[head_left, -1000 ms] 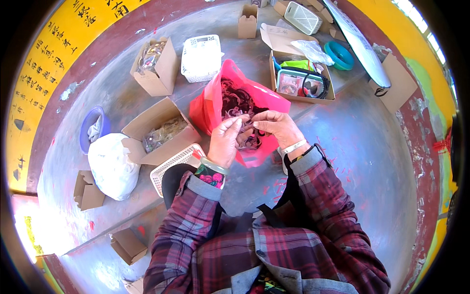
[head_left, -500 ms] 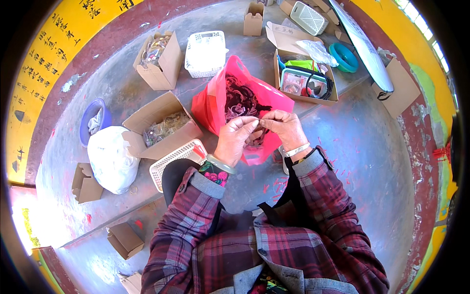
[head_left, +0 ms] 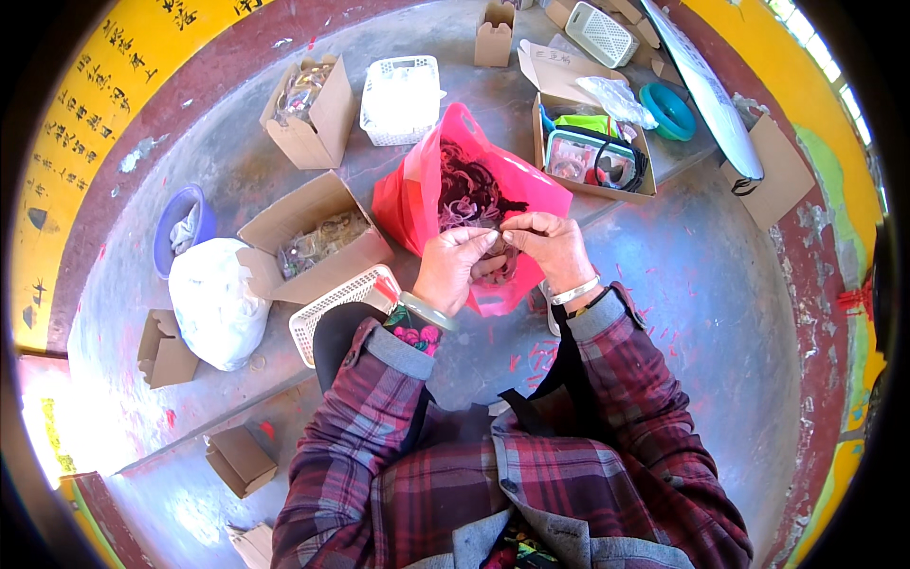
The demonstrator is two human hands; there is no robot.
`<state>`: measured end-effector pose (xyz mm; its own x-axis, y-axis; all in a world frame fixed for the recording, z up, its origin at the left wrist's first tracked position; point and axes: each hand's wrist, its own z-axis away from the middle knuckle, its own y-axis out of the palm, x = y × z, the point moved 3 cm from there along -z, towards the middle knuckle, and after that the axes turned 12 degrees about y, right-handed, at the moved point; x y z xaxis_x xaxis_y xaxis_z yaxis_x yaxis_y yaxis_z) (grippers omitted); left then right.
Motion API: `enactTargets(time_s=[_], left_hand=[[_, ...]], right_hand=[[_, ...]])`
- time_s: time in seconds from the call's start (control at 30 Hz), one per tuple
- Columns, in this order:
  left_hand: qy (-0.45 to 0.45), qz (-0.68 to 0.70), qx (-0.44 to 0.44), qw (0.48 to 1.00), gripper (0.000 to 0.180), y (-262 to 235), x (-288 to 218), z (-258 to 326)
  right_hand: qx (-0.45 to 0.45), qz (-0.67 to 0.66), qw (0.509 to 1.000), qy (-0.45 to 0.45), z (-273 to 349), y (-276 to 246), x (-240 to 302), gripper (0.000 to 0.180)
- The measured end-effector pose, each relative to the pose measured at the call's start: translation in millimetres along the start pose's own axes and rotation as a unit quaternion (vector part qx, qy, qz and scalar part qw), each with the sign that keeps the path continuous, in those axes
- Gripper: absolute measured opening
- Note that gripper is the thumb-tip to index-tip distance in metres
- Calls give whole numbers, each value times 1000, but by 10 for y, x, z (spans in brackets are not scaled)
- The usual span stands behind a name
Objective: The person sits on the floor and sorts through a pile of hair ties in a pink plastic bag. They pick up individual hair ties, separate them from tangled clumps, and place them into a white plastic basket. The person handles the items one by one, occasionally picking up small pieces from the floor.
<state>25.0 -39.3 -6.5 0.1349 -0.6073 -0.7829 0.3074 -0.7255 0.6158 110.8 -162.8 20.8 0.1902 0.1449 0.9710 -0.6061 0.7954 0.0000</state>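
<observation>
- Since the earlier frame the hands had drawn together: the bare left hand (head_left: 449, 266) and the bare right hand (head_left: 550, 251), apart at the fingertips then, now met thumb to finger.
- From where I stood, both were closed in a fine pinch over the near side of a bright red, soft-sided bag (head_left: 403, 204); whatever sat between the fingertips was too small for me to make out.
- The bag stood open-mouthed in front of the person, and dark, curled, reddish-brown strands (head_left: 464, 185) with paler loops lay inside it.
- The strands looked light, soft and quick to tangle, best picked up singly by one end. The bag looked thin and floppy, best taken by its upper rim.
- Just to its left lay a cream, perforated plastic basket (head_left: 301, 332), and beyond that an open brown cardboard box (head_left: 351, 266) of clear-wrapped pieces.
- Dark brushed characters (head_left: 117, 36) ran down the yellow painted wall (head_left: 47, 256) at far left. I could make out no label on the bag.
</observation>
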Motion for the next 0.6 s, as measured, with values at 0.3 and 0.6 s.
enactTargets(time_s=[0.3,0.6], left_hand=[[-9,23,32,999,22,-12,-1,-24],[-27,43,62,997,23,-31,-42,-35]], right_hand=[[44,-53,998,15,5,-16,-1,18],[78,-37,996,23,33,-40,66,19]])
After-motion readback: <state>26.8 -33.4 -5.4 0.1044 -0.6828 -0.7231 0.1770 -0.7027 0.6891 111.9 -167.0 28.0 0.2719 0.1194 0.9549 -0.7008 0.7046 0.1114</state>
